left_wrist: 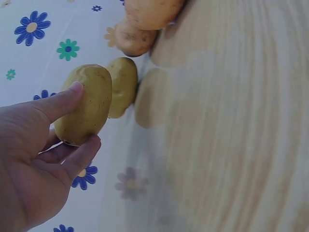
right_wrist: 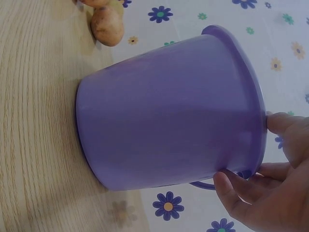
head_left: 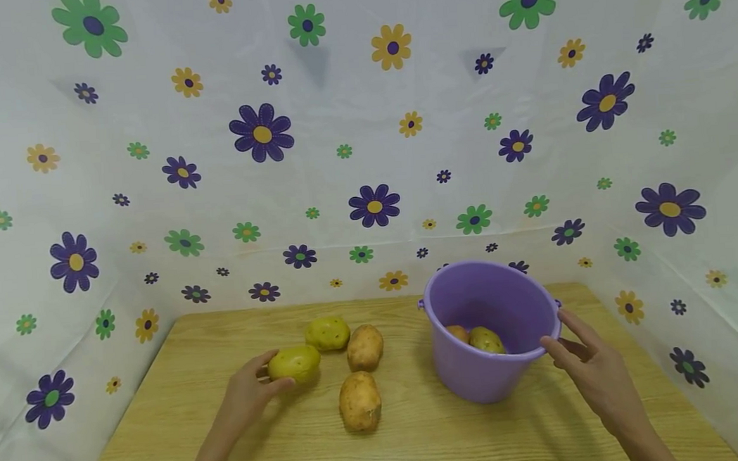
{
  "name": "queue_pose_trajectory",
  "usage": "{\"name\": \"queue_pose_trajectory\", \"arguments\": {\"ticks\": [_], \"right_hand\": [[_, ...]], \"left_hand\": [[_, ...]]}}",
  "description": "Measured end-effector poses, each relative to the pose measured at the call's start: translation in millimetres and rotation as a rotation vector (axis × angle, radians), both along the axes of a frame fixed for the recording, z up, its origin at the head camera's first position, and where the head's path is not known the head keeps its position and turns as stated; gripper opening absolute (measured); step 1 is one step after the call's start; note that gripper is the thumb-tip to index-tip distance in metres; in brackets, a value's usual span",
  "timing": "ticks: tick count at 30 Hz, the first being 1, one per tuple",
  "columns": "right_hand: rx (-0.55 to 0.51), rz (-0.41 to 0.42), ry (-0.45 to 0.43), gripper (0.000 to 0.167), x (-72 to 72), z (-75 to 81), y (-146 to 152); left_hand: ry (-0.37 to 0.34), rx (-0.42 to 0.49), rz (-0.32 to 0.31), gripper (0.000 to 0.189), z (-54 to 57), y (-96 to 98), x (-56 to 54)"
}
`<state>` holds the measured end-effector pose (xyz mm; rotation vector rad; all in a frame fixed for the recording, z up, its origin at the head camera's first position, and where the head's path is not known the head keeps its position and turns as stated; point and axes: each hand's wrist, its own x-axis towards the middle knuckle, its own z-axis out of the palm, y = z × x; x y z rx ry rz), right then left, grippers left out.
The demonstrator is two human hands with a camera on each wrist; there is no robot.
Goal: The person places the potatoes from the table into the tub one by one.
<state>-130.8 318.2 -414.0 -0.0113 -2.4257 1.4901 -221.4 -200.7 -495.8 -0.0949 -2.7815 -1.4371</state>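
One woodgrain tabletop (head_left: 445,444) amid flowered cloth (head_left: 334,77)

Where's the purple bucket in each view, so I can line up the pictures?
Head: right of centre, low, the purple bucket standing on the table.
Left wrist: not in the picture.
Right wrist: fills the middle, rim toward the right, with the right hand at it.
Shared landmark: the wooden table.

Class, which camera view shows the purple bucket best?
The head view: the purple bucket shows its open top and potatoes inside. The right wrist view shows only its outside; the left wrist view shows none of it.
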Motion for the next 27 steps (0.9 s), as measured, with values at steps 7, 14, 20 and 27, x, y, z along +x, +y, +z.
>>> {"name": "queue_pose_trajectory", "arguments": {"ticks": [7, 14, 20, 27], "right_hand": [[-0.003, -0.001, -0.005, 0.066, 0.8, -0.5, -0.3], [-0.002, 0.002, -0.006, 0.067, 1.1, -1.3, 0.4], [0.014, -0.006, -0.019, 0.067, 0.0, -0.1, 1.0], [0.017, -0.002, -0.002, 0.066, 0.5, 0.3, 0.8]], "left_hand": [[0.018, -0.001, 0.007, 0.074, 17.3, -2.0, 1.4], [0.044, -0.024, 0.013, 0.073, 40.0, -1.5, 6.0], [0.052, -0.022, -0.003, 0.073, 62.4, -1.2, 10.9], [0.078, -0.072, -0.034, 0.077, 88.8, -2.0, 13.7]]}}
